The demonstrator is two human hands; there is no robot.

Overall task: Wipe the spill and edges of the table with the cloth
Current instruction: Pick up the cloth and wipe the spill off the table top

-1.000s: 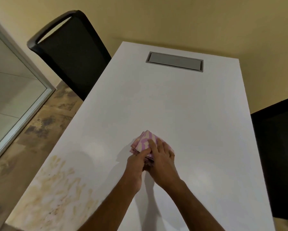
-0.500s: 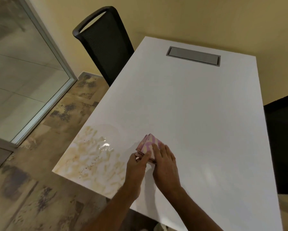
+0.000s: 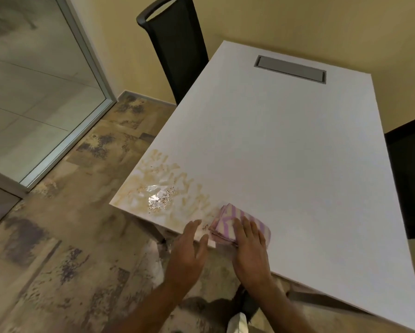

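Observation:
A folded pink-and-cream striped cloth (image 3: pixel 228 221) lies on the white table (image 3: pixel 285 150) near its front edge. My right hand (image 3: pixel 249 239) lies flat on top of the cloth, pressing it down. My left hand (image 3: pixel 189 246) hovers at the table's front edge just left of the cloth, fingers apart, holding nothing. A yellowish-brown spill (image 3: pixel 163 188) with a wet shiny patch and small crumbs covers the table's near-left corner, reaching up to the cloth's left side.
A black chair (image 3: pixel 177 49) stands at the table's left side and another black chair (image 3: pixel 410 174) at the right. A grey cable hatch (image 3: pixel 290 68) sits in the far end of the tabletop. A glass partition (image 3: pixel 33 80) rises at the left over mottled floor tiles.
The view has swung left and back, showing the whole spill. My left hand has come off the cloth and opened beside it. The right hand stays on the cloth, now nearer the front edge.

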